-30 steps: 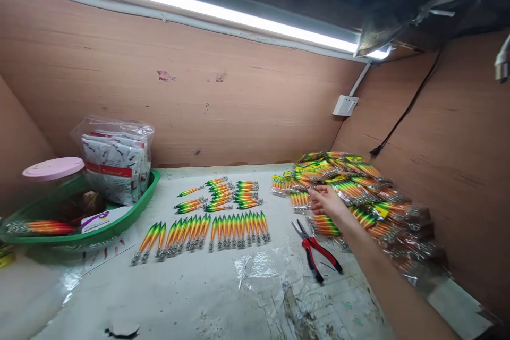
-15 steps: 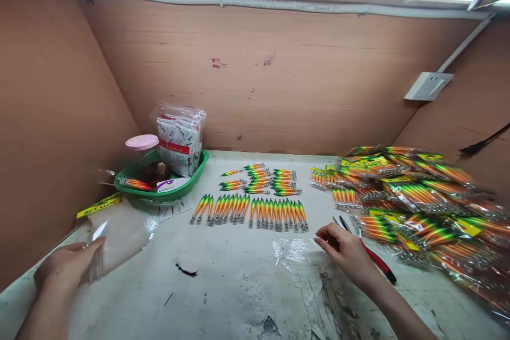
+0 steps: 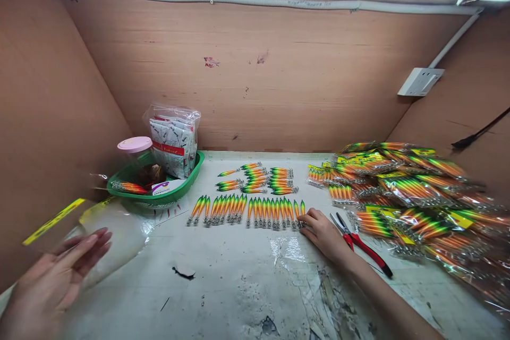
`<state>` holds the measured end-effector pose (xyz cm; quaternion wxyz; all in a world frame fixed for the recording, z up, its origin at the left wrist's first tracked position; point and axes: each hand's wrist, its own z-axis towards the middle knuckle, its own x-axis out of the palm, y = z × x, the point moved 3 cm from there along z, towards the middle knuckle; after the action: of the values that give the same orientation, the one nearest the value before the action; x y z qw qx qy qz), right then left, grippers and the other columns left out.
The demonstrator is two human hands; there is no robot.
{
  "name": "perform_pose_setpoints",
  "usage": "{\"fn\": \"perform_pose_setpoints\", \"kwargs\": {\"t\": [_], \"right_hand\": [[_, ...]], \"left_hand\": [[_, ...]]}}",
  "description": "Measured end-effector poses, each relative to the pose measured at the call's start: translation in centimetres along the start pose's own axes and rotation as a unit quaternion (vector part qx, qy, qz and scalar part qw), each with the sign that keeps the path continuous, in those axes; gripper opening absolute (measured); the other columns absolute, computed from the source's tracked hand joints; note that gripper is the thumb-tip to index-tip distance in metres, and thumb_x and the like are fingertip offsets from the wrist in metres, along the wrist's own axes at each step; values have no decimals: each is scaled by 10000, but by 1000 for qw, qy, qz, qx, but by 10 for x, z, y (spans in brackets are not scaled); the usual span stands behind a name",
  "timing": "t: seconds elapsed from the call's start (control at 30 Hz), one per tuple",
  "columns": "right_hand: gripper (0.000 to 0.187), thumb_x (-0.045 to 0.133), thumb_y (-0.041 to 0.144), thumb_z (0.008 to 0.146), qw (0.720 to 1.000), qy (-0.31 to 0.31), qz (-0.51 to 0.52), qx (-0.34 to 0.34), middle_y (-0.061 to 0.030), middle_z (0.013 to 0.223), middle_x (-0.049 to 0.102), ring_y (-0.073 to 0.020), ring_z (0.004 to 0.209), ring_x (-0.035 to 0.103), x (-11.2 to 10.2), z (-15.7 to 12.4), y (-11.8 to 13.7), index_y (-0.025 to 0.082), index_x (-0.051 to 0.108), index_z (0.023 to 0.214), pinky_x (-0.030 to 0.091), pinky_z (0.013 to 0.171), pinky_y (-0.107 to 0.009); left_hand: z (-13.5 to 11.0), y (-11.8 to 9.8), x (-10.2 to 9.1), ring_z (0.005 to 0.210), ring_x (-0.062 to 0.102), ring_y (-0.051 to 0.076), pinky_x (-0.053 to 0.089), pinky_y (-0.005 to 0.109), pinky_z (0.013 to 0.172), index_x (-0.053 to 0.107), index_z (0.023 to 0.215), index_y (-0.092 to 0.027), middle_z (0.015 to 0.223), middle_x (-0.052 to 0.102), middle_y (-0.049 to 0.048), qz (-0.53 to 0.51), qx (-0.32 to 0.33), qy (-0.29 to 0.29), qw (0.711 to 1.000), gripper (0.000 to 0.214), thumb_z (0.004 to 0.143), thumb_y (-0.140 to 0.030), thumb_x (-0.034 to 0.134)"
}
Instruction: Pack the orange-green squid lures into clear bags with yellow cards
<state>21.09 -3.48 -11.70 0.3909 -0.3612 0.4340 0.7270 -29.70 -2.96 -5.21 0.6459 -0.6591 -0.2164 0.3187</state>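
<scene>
A long row of orange-green-yellow fishing lures [image 3: 239, 209] lies across the middle of the white table [image 3: 239, 287]. My right hand [image 3: 323, 235] rests at the row's right end, fingers curled together and pinching the last lure [image 3: 302, 211]. At the lower left, my left hand [image 3: 56, 279] holds up a clear plastic bag with a yellow header strip [image 3: 51, 221], its fingers stretched along the bag. Beside that hand lies a stack of similar clear bags [image 3: 123, 231].
Red-handled pliers [image 3: 360, 244] lie just right of my right hand. A big pile of bagged lures [image 3: 414, 196] fills the right side. Smaller lure bunches [image 3: 261, 178] sit behind the row. A green basket [image 3: 181, 187] at the back left holds a pink-lidded jar [image 3: 134, 145] and packets [image 3: 174, 141].
My right hand moved from the packed pile, past the pliers, to the right end of the lure row. My left hand came into view and lifted a clear bag.
</scene>
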Motion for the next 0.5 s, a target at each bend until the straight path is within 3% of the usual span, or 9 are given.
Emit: {"fn": "perform_pose_setpoints", "kwargs": {"t": [0.03, 0.1, 0.2, 0.27, 0.4, 0.5], "right_hand": [[170, 524, 191, 812, 1000, 0, -3, -5, -46, 873, 562, -194, 829, 560, 0, 0, 0, 222, 631, 941, 480, 725, -322], [162, 514, 191, 821, 1000, 0, -6, -18, -50, 869, 567, -197, 820, 563, 0, 0, -1, 218, 628, 933, 485, 712, -323], [166, 482, 205, 847, 999, -9, -6, -38, -70, 857, 568, -203, 790, 570, -8, -4, 4, 194, 623, 934, 494, 675, -331], [183, 462, 228, 870, 999, -21, -3, -50, -81, 859, 563, -202, 780, 570, -21, -10, 15, 186, 613, 965, 500, 657, -330], [245, 497, 199, 873, 989, -64, 40, -129, -72, 909, 562, -168, 806, 582, -58, -34, 66, 234, 565, 1105, 508, 667, -267], [253, 502, 146, 859, 975, -37, 70, -207, -67, 882, 571, -143, 761, 582, -70, -50, 111, 230, 576, 1087, 496, 649, -231]], "left_hand": [[-20, -4, 15, 586, 651, 113, 575, 256, 577, 529, 609, -150, 558, 677, -56, -79, -124, 30, 989, 208, 794, -164, 622], [-61, -15, 49, 534, 625, 70, 550, 185, 563, 552, 684, -152, 549, 656, -66, -165, -217, 84, 959, 172, 810, -35, 550], [-111, -22, 99, 565, 649, 92, 556, 189, 584, 582, 842, -149, 646, 688, -12, -210, -243, 248, 914, 203, 732, 15, 628], [-132, -17, 123, 593, 664, 114, 563, 210, 587, 582, 877, -142, 673, 689, 12, -207, -275, 301, 889, 216, 723, -7, 652], [-149, -5, 153, 614, 673, 132, 563, 226, 589, 597, 853, -125, 709, 694, 46, -172, -299, 341, 874, 195, 704, -43, 693], [-153, -2, 164, 609, 673, 138, 557, 225, 573, 604, 879, -124, 707, 691, 48, -168, -303, 352, 870, 220, 696, -56, 706]]}}
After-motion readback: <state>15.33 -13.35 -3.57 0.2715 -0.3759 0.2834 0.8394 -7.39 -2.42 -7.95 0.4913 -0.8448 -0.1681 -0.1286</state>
